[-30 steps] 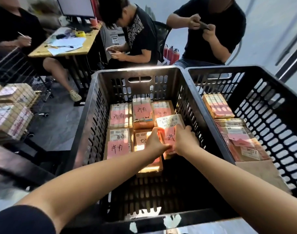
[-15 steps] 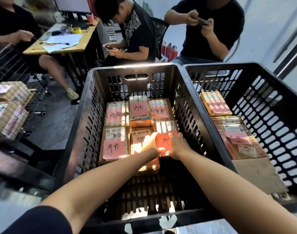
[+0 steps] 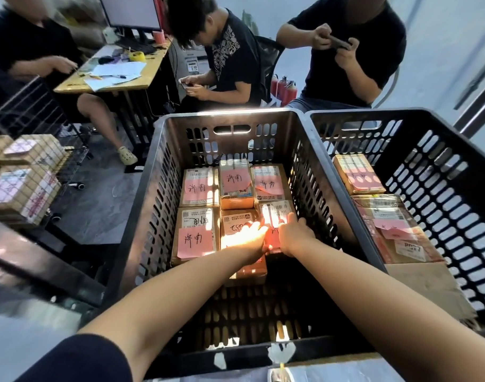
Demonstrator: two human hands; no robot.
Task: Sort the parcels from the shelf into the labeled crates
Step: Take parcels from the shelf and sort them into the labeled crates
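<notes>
Head view, steeply down, close.

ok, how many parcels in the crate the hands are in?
6 in the crate: back-left parcel, back-middle parcel, back-right parcel, front-left parcel, front-middle parcel under the left hand, front-right parcel under the right hand. Any underneath are hidden.

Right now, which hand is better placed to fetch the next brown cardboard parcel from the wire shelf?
Probably the left hand: the stacked parcels lie on its side, outside the black plastic crate; the right hand is farther, by the crate's right wall.
</notes>
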